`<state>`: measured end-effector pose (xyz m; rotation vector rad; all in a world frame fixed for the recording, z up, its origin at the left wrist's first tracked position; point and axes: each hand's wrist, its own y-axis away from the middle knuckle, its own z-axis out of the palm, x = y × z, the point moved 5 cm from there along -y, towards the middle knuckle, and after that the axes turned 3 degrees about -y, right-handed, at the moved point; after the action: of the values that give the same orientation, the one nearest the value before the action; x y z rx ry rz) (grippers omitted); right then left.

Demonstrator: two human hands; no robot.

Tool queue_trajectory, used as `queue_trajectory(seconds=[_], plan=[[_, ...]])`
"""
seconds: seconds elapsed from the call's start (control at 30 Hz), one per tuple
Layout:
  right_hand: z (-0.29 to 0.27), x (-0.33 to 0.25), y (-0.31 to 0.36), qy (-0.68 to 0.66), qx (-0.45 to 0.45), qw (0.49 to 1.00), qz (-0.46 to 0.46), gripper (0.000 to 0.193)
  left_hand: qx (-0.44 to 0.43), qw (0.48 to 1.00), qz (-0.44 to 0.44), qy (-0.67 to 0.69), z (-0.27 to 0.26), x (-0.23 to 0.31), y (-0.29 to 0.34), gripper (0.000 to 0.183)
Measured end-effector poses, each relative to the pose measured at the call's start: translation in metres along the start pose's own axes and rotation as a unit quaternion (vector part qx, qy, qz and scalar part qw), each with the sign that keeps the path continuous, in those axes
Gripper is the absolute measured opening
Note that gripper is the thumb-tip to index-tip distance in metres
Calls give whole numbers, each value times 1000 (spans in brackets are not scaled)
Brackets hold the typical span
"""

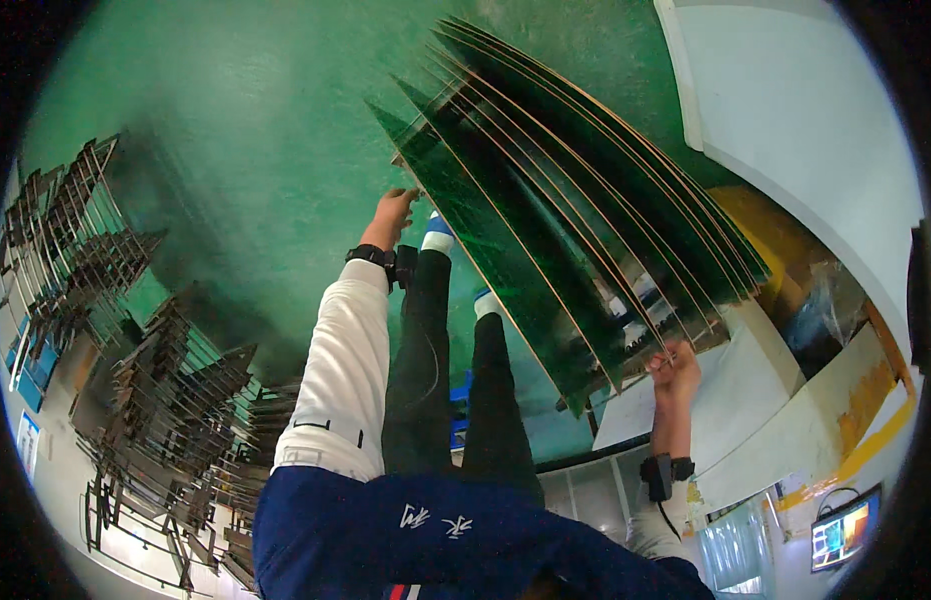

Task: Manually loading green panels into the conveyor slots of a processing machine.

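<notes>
Several large, thin, dark green sheets (505, 260) with light brown edges stand side by side on edge, slightly fanned, in front of me. My left hand (393, 214) is at the near sheet's left part, its fingers curled against that sheet's edge. At the right end of the row, my right hand (673, 368) pinches the edge of a sheet farther into the stack. What supports the sheets is mostly hidden between them; small bits of a dark frame show at both ends.
Dark metal racks with many thin bars (165, 400) stand on the left. The floor (245, 110) is green. A pale panel or wall (795, 90) rises at the far right, near a yellow-brown area (765, 240) with clear plastic. A lit screen (843, 530) is at the lower right.
</notes>
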<state>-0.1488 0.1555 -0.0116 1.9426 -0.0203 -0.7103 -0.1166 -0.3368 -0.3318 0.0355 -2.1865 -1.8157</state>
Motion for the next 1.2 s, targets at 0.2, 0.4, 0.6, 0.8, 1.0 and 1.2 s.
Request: queue_trajectory(seconds=[0.2,0.4,0.6,0.8,1.0,1.2], plan=[[-8,-14,-16,45,36,998,-3,11,-37,999,-12,-36,-1,-31,-56,28],[-3,-32,-11,47,47,998,-20,23,-191,952,-39,236,28,-24,-62,23],[5,-44,-15,112,69,987,-93,28,-242,931,-52,270,32,-47,-95,22],[15,-49,-26,65,134,958,-243,19,-266,930,-61,248,34,-55,-111,21],[11,-46,-4,6,215,945,-246,17,-292,931,-71,208,31,-62,-123,20],[11,-54,12,22,127,973,-193,14,-263,930,-159,202,-64,-131,-123,20]])
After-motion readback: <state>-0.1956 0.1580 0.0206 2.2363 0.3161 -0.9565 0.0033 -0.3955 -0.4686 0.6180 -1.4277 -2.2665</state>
